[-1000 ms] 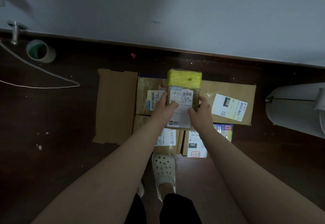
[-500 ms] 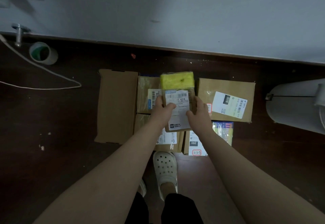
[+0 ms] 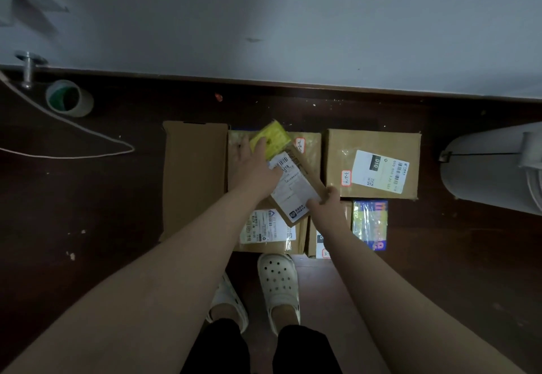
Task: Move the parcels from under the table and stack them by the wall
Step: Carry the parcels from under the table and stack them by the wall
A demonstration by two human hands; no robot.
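1. Six parcels, as far as I can count, already lie clustered on the dark floor (image 3: 88, 197) just short of the pale wall (image 3: 264, 21). They include a tall plain brown cardboard box (image 3: 193, 180) at the left, a brown box with a white "010" label (image 3: 372, 165) at the right and a glossy blue-and-yellow packet (image 3: 370, 224). The others are partly hidden under the arms.
2. A seventh, a slim brown parcel with a yellow end and a white shipping label (image 3: 289, 185), lies slantwise on top of the middle boxes and seems to be in the act of being set down.
3. The left hand (image 3: 255, 168) rests flat on it, fingers stretched toward the yellow end. The right hand (image 3: 328, 200) pinches its near right corner with curled fingers.
4. Left to do, I judge: let go, then fetch whatever remains under the table, which is out of view.
5. Half a second ago both hands gripped the slim brown parcel by its sides, square to the wall. Now it is turned, yellow end to the left, and the left hand has shifted onto its top.
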